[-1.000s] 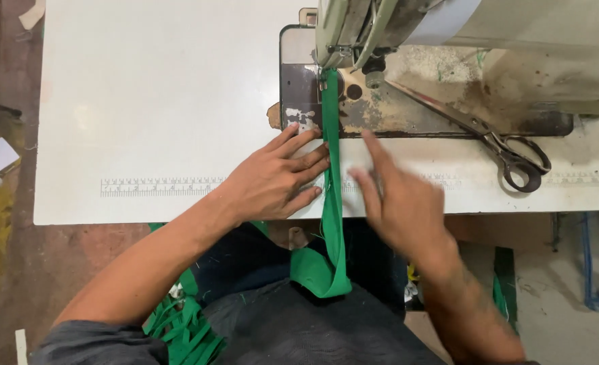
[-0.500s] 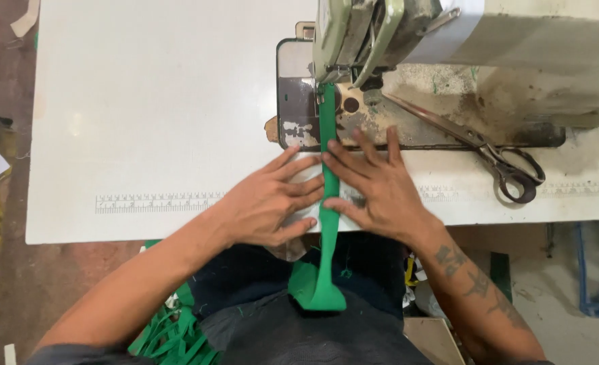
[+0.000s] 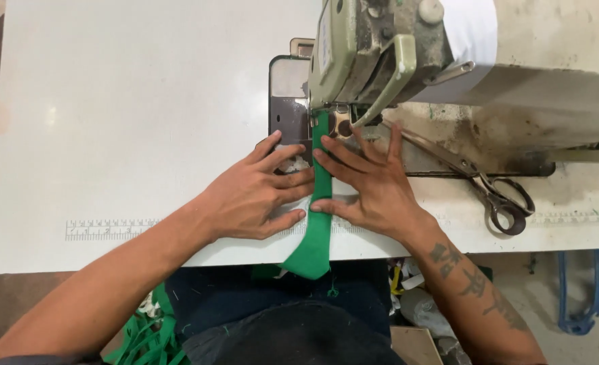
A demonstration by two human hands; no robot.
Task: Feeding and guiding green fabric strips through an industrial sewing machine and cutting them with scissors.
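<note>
Fingers [image 3: 292,181] of the left hand [image 3: 248,199] and right hand [image 3: 374,189] lie spread flat, grasping nothing, flanking the long narrow green fabric strip [image 3: 319,203], which runs lengthwise from the worktop [image 3: 144,122] edge toward the pale-green sewing machine [image 3: 407,47].

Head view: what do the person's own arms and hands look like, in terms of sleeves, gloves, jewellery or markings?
Both hands are bare: no gloves, rings or watch on the left hand or the right hand. Both forearms are uncovered, with no sleeve showing. The right forearm carries dark tattoos running from just above the wrist toward the elbow; the left forearm shows no markings.
</note>
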